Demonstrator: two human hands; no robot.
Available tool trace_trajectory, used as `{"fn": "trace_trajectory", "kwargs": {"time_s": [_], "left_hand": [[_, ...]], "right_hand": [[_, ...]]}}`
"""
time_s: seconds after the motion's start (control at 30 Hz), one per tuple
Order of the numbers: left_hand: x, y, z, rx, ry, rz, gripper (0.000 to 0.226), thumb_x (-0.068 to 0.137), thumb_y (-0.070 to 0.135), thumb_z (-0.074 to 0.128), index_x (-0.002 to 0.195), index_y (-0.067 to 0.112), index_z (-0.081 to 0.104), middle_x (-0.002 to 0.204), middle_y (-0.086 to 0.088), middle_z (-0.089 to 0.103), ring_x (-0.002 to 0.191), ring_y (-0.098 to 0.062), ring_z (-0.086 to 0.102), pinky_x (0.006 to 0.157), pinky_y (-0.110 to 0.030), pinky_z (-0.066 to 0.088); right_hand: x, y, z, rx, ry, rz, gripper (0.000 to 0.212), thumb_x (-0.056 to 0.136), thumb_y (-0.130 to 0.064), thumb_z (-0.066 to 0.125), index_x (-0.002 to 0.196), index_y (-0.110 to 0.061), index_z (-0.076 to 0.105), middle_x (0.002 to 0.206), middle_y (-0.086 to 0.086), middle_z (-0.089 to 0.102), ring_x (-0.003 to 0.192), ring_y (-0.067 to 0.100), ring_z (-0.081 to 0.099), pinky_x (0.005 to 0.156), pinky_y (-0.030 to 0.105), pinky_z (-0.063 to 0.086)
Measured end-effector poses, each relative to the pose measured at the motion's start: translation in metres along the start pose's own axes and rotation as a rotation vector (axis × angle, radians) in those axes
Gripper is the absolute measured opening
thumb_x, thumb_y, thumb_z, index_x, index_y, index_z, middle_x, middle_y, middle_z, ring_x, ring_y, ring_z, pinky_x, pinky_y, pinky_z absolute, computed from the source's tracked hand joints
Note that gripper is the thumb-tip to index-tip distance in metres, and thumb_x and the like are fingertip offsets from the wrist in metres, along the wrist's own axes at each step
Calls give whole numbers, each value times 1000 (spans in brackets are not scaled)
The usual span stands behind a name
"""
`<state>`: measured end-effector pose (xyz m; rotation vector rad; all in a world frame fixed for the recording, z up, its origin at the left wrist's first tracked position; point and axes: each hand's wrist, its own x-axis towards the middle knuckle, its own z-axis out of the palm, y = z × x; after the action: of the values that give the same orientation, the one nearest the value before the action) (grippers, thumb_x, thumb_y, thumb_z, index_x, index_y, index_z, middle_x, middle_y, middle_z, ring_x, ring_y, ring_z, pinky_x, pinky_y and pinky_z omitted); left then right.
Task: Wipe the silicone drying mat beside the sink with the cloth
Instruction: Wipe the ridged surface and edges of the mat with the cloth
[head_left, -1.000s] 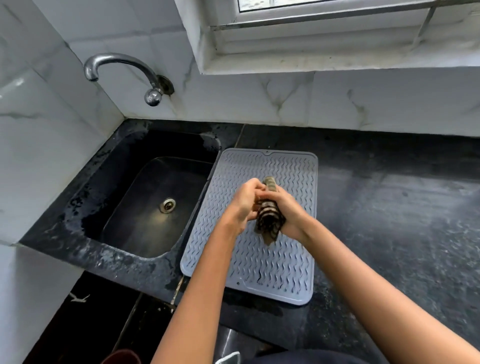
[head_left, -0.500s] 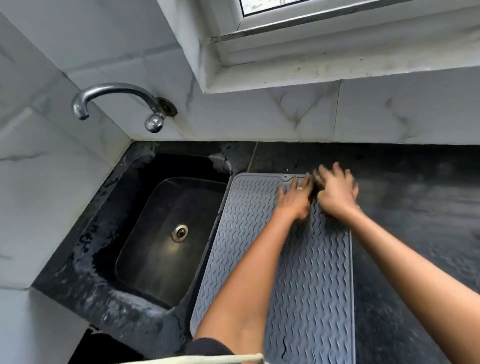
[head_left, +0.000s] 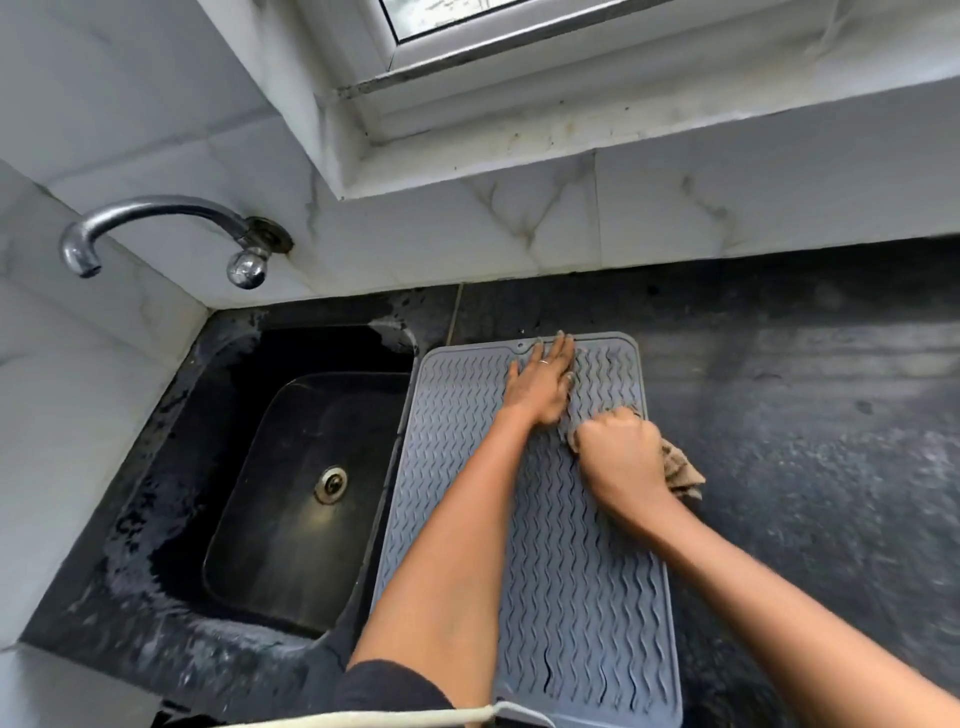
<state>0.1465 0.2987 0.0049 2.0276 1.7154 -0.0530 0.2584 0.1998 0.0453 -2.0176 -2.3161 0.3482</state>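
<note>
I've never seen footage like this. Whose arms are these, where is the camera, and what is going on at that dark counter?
There is no machine here: these are a person's two bare arms, filmed by a wide-angle camera worn on the head, looking down. On the black stone counter lies a grey ribbed silicone drying mat, right beside the black sink with its curved metal tap. The left hand lies flat on the mat's far end, seemingly steadying it. The right hand is a closed fist around a bunched beige cloth, pressed on the mat near its right edge, as if wiping. White marble-look tiles and a window sill are behind.
</note>
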Motion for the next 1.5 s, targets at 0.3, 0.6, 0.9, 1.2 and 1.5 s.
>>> {"fn": "trace_trajectory", "kwargs": {"time_s": [0.3, 0.6, 0.9, 1.2, 1.5], "left_hand": [[-24, -14, 22, 84, 223, 46, 51, 102, 26, 28, 151, 18, 15, 160, -1, 14, 148, -19, 9, 118, -37, 7], [-21, -16, 27, 92, 222, 37, 51, 103, 30, 21, 152, 21, 7, 161, 3, 7, 148, -15, 1, 119, -37, 1], [-57, -13, 28, 131, 253, 51, 67, 90, 47, 2, 151, 21, 13, 160, 3, 12, 148, -20, 4, 110, -42, -19], [-61, -23, 41, 89, 229, -17, 52, 102, 33, 16, 151, 28, 3, 160, 10, 2, 148, -14, 0, 116, -40, -10], [-69, -19, 37, 109, 195, 1, 54, 101, 37, 16, 151, 24, 0, 160, 6, -1, 148, -17, -2, 115, -40, -14]], "right_hand": [[80, 9, -2, 179, 53, 60, 35, 85, -9, 47, 118, -6, 59, 122, 15, 55, 115, 36, 43, 90, 44, 42], [-11, -4, 38, 162, 260, 16, 21, 62, -1, 43, 62, -10, 62, 66, 5, 61, 69, 29, 54, 56, 34, 37], [64, -10, -7, 437, 344, 132, 41, 75, -1, 51, 111, -14, 67, 122, 6, 61, 118, 29, 45, 95, 40, 34], [3, -19, 55, 161, 385, 69, 24, 69, -1, 48, 78, -9, 69, 80, 9, 69, 79, 31, 59, 66, 39, 43], [-17, -11, 21, 561, 458, 200, 22, 65, -10, 48, 60, -13, 69, 63, 7, 67, 59, 24, 54, 57, 29, 39]]}}
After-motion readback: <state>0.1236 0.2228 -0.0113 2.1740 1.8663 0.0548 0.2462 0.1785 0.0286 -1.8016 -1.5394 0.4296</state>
